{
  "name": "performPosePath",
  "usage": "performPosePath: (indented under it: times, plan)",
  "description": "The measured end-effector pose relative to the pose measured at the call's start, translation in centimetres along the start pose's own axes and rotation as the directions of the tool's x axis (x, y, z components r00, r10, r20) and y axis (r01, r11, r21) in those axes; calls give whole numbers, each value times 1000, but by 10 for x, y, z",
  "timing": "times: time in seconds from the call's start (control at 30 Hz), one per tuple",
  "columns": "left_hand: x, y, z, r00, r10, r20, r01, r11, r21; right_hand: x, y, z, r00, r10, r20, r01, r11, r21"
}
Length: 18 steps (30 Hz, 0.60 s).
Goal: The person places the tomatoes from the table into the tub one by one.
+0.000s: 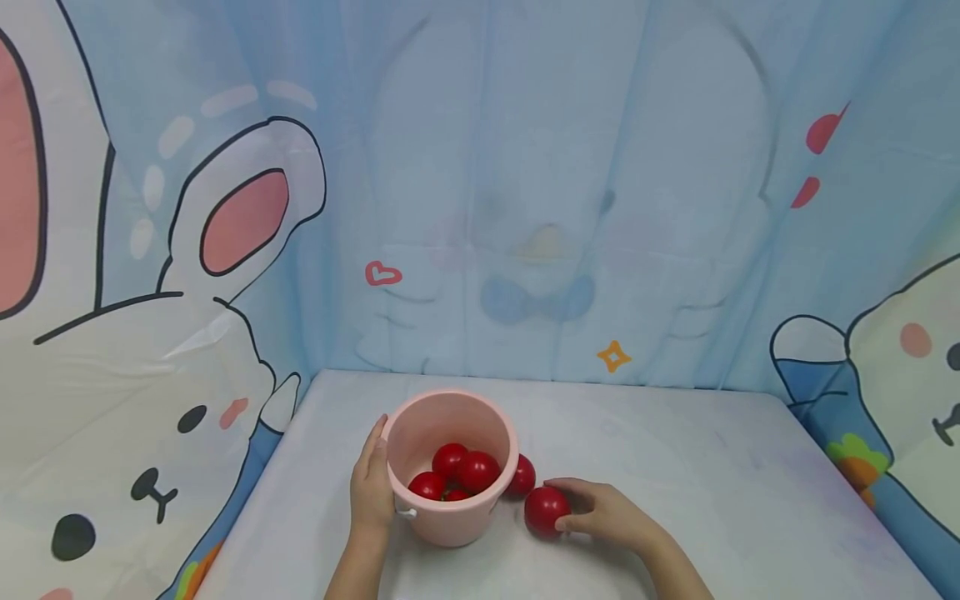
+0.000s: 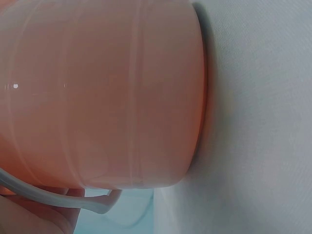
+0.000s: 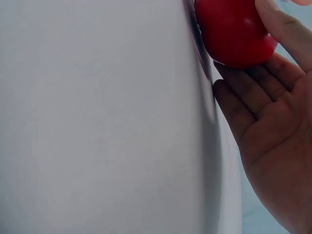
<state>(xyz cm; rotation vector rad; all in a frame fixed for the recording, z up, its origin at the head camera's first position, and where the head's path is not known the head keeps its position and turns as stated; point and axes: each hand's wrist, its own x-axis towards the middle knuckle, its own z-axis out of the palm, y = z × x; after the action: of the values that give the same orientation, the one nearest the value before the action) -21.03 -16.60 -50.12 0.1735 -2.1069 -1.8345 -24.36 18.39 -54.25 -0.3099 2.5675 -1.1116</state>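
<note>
A pink bucket (image 1: 450, 525) stands on the white-covered table with several red tomatoes (image 1: 478, 472) inside. My left hand (image 1: 371, 492) holds the bucket's left side near the rim; in the left wrist view, its fingers (image 2: 34, 217) show beside the white handle (image 2: 53, 197). To the right of the bucket, my right hand (image 1: 603, 512) grips a tomato (image 1: 546, 512) between thumb and fingers, low at the table surface. The right wrist view shows the same tomato (image 3: 236, 34) against the fingers. Another tomato (image 1: 522, 477) lies close by the bucket's right side, partly hidden behind it.
The table (image 1: 675, 442) has a white cloth over it. Behind it hangs a light blue curtain (image 1: 540, 167) with cartoon prints, and a printed rabbit (image 1: 150, 400) covers the left side.
</note>
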Motion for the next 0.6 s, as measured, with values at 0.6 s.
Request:
performPosePath:
  times: [0.6]
  plan:
    - [-1, 1, 0, 1000, -5, -1, 5, 1000, -2, -4, -4, -7, 1000, 14, 13, -15, 999, 43]
